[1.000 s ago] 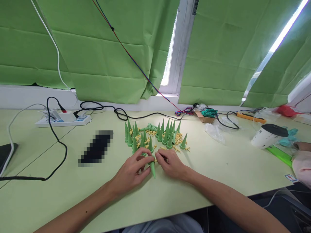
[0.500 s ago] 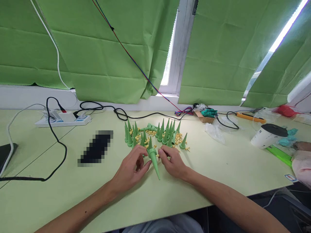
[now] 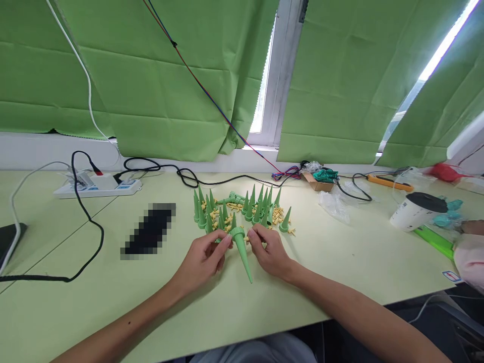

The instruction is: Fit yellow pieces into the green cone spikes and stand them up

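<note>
Between my hands is a green plastic watering spike, its long point tilted down toward me and its ribbed collar at the top. My left hand pinches the left side of that collar with thumb and fingertips. My right hand is closed at the collar's right side on a small yellow valve piece, mostly hidden by the fingers. Just beyond, several green spikes stand point up on the table. Loose yellow valve pieces lie among them.
A dark pixelated rectangle lies left, near a white power strip with black cable. To the right are a white cup with black lid, a clear plastic bag and a small cardboard box. Someone's pink sleeve shows far right.
My left thumb and fingers have closed together on the spike's collar. The spike's point has swung slightly right and toward me. My right hand has barely moved.
</note>
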Tool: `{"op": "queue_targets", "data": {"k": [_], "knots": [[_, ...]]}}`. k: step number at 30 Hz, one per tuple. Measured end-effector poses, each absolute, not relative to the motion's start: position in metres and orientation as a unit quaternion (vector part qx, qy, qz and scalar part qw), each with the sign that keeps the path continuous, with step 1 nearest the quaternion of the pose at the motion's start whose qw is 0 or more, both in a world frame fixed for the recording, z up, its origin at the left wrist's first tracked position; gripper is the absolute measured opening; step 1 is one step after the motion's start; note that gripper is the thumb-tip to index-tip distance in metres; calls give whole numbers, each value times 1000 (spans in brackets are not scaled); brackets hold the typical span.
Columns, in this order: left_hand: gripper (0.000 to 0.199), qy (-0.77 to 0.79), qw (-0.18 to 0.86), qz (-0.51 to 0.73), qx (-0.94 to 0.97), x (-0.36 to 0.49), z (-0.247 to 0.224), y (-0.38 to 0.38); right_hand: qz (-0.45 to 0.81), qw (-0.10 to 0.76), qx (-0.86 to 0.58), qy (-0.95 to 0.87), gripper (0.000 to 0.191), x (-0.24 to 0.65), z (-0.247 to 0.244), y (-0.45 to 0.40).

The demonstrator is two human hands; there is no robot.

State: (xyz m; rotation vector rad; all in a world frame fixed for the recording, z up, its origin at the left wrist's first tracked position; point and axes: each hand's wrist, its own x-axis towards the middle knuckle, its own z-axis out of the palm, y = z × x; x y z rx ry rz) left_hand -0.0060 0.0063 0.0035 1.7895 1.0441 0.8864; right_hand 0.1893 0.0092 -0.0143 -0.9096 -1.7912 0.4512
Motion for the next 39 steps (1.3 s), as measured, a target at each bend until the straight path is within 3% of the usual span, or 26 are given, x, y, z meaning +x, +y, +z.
{"op": "queue_targets", "data": {"k": [7, 13, 30, 39], "knots": [[46, 377, 583, 295, 656, -5, 0, 11, 175, 489, -373, -769, 31, 191, -18, 9], [42, 361, 610, 288, 644, -4, 4, 10, 178, 480, -351, -784, 29, 191, -20, 9], [42, 403, 529, 318, 676, -4, 0, 7, 181, 460, -354, -794, 30, 191, -18, 9], [26, 373, 342, 375, 776, -6, 0, 3, 186, 456, -350, -797, 30, 191, -19, 9]]}}
